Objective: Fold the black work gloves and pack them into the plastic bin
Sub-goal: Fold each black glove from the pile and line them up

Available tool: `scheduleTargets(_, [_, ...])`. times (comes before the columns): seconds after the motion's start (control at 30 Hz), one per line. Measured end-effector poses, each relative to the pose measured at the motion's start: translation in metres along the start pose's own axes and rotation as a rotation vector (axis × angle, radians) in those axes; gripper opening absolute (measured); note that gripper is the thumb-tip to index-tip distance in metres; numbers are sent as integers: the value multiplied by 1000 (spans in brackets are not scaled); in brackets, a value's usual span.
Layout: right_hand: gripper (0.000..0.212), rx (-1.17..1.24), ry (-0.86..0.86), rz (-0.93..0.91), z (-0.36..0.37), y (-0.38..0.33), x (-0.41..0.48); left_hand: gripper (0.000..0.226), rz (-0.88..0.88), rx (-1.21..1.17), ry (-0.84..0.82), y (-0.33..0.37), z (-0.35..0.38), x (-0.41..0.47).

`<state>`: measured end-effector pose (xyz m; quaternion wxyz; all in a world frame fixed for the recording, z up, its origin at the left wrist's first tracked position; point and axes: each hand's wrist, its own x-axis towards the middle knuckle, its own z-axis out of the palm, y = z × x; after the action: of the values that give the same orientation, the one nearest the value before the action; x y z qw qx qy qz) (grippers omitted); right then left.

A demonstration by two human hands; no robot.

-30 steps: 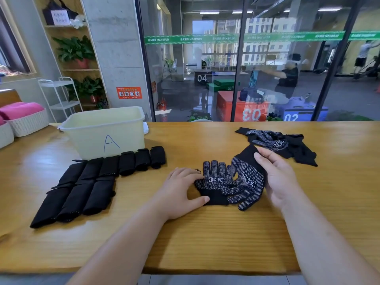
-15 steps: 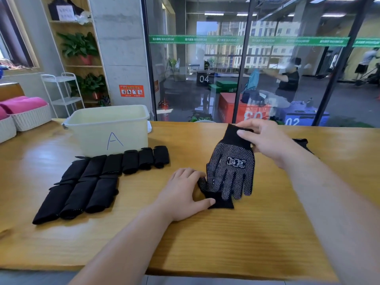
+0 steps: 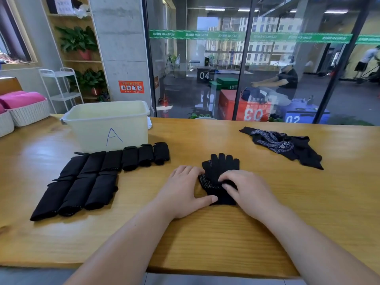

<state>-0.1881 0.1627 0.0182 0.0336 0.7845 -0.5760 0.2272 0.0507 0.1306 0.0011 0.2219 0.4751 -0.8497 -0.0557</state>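
Left hand (image 3: 183,188) lies flat, fingers relaxed, at the glove's (image 3: 221,167) left edge. Right hand's (image 3: 244,190) bent fingers press it, grip unclear. Open table (image 3: 205,239) runs from glove to near edge.

Wooden table (image 3: 205,233), glass wall (image 3: 267,68), concrete pillar (image 3: 121,48).

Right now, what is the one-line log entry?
glove pair: stacked; left hand: touching it; right hand: pressing it; folded gloves: outside bin

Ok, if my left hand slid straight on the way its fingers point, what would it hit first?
The black gloves lying in front of you. Your left hand points away and rightward, and its fingers seem to touch their left edge, with your right hand lying on them.
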Motion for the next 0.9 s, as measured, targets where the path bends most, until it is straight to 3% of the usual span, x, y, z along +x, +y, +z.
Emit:
scheduleTargets(0.17, [15, -94, 170, -59, 3, -1, 2, 87, -2, -65, 3, 0, -2, -1])
scheduleTargets(0.33, [15, 169, 371, 102, -6, -2, 11, 96, -15, -88, -4, 1, -5, -2])
scheduleTargets(0.53, [14, -30, 146, -82, 12, -8, -21, 110, -55, -91, -20, 2, -6, -2])
scheduleTargets(0.9, [14, -135, 267, -147, 11, -17, -30, 113, -71, -85, -54, 6, -9, -4])
